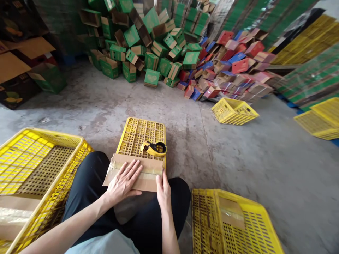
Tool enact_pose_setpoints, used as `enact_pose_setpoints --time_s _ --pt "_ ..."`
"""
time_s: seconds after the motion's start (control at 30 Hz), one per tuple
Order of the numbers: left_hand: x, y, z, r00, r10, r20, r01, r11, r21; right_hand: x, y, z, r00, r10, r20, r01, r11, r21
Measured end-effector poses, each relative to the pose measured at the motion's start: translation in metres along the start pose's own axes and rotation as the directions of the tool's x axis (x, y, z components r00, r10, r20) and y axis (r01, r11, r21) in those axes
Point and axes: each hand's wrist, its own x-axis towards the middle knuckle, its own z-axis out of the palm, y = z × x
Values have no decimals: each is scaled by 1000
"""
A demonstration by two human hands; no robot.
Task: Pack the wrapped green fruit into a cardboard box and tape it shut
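Note:
A flat piece of cardboard (148,181) with a strip of clear tape across it lies on the near end of an upturned yellow crate (132,132) between my knees. My left hand (123,183) rests flat on the cardboard, fingers stretched out. At the right edge, my right hand (163,192) pinches the cardboard, thumb on top and fingers along the side. Just beyond it, a yellow and black tape dispenser (155,148) sits on the crate's perforated bottom.
To my left stands a large yellow crate (82,144) with taped cardboard (19,203) inside. Another yellow crate (254,211) at right holds a cardboard piece (231,213). Farther off are a yellow crate (234,113), heaped green boxes (132,35) and red and blue boxes (239,65).

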Motion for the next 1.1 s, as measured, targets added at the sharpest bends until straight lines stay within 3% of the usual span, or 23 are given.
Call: enact_pose_setpoints --time_s 0.07,0.17,0.3,0.43,0.6,0.83,0.93,1.0,1.1 --pt "0 0 -1 1000 1 6 -1 1000 0 4 -1 -4 996 77 55 -82 991 101" --pt "-1 1 -2 1000 0 10 0 1000 7 -1 -3 -3 996 69 59 -78 983 164" --pt "-1 2 -3 1000 -9 17 9 1000 9 -17 -3 5 992 69 -106 -65 997 37" --pt "0 2 -3 1000 -13 11 13 1000 -2 -29 -1 9 975 -29 -220 -2 990 -139" --pt "1 1 -3 1000 -8 17 8 1000 0 -42 2 3 956 -148 -254 78 960 -267" --pt "4 3 -8 999 -20 36 21 1000 -17 -40 2 -5 961 -102 -257 57 982 -178" --pt "7 4 -11 998 -29 48 31 999 -37 -26 -3 4 937 -260 -233 200 947 -253" --pt "8 3 -12 998 -28 48 30 998 -61 -18 -5 12 902 -400 -162 320 872 -371" --pt "7 2 -13 999 -16 38 19 996 -91 -17 -7 20 870 -491 -42 390 739 -549"
